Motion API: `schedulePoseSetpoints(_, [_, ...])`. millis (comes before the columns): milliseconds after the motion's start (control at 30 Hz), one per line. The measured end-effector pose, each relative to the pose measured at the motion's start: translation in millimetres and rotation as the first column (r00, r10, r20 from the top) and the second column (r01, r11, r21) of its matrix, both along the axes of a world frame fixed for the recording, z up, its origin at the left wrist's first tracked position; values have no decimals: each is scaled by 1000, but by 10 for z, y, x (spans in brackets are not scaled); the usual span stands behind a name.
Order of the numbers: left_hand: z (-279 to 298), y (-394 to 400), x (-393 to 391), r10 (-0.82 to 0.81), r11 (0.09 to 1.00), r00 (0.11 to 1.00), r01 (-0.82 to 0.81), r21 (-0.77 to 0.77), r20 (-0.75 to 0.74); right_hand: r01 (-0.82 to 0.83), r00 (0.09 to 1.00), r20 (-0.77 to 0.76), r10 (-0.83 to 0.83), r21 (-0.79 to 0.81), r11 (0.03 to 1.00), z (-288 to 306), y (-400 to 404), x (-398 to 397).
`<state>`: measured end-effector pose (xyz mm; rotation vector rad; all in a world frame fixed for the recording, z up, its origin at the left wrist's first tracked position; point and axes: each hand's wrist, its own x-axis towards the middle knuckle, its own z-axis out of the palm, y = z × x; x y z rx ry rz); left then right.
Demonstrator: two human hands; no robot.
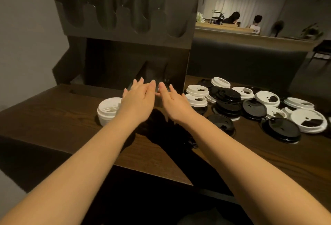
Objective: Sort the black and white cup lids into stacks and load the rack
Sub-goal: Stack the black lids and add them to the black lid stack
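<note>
Reaching forward together, the left hand (138, 97) and right hand (172, 99) sit side by side at the mouth of the rack's (125, 27) lower bay, backs up, fingers straight and close together, tips nearly meeting. Between and under the fingertips something dark shows, probably a black stack being pushed in, though the blur and the gloom leave that unclear; whether the palms press on anything I cannot tell.

If a stack is going in, the step wants even pressure from both sides so the lids stay nested and do not fan out. Keeping the fingers flat and low against the stack's sides should steer it straight into the bay, and easing off only once it is seated should stop it tipping back out.

A white stack (109, 110) stands on the table (62, 117) just left of the left wrist, touching or nearly touching the forearm, so a careless withdrawal could knock it; drawing the arm straight back looks safer.

Loose lids (250, 104), black and white mixed and overlapping, lie in a heap on the table to the right, well apart from the hands. Judging by that heap, most of the sorting remains. The rack's upper slots look dark and I cannot tell what they hold.
</note>
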<state>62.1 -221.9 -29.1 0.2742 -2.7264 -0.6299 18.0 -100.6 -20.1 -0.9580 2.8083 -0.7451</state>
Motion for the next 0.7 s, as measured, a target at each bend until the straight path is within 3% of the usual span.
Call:
schedulePoseSetpoints(200, [70,969,-253,-137,987,988,130,92,73,232,973,-33,-230,51,971,-23,953,-94])
schedulePoseSetpoints(400, [44,1901,-433,-329,931,944,317,182,40,396,918,-35,-396,17,918,-106,1859,-118])
schedulePoseSetpoints(500, [-4,2358,-557,-376,915,918,346,209,125,489,872,-13,-489,28,872,-160,2268,-155])
schedulePoseSetpoints(700, [-194,3076,-742,-461,867,874,408,287,150,644,765,83,-639,-122,755,-257,2933,-183])
